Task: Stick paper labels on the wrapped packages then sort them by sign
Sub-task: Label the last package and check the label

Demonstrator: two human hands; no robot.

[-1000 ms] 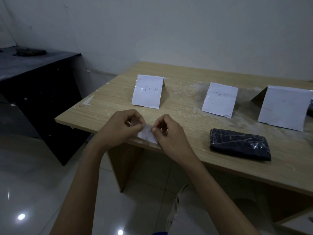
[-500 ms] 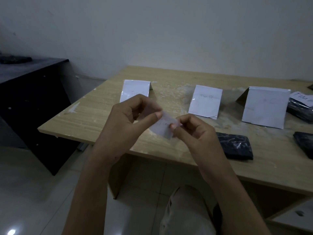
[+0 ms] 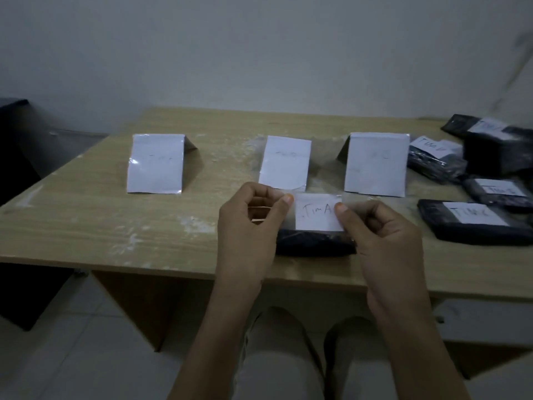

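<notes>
A white paper label (image 3: pixel 316 212) reading "Tim A", backed by clear tape, is stretched between my two hands. My left hand (image 3: pixel 251 223) pinches its left end and my right hand (image 3: pixel 377 229) pinches its right end. Just below the label lies a dark wrapped package (image 3: pixel 314 244) near the table's front edge, partly hidden by my hands. Three folded white paper signs stand in a row behind: the left sign (image 3: pixel 156 163), the middle sign (image 3: pixel 285 163), the right sign (image 3: pixel 376 164).
Several dark wrapped packages with labels lie at the right, such as one package (image 3: pixel 473 223) and a stack (image 3: pixel 490 151) behind it. The wooden table (image 3: pixel 92 217) has a dark cabinet (image 3: pixel 17 145) to its left. My knees show under the table's edge.
The view has swung right, bringing the labelled packages in. My hands have carried the label rightward and now hold it stretched just above the dark package.
</notes>
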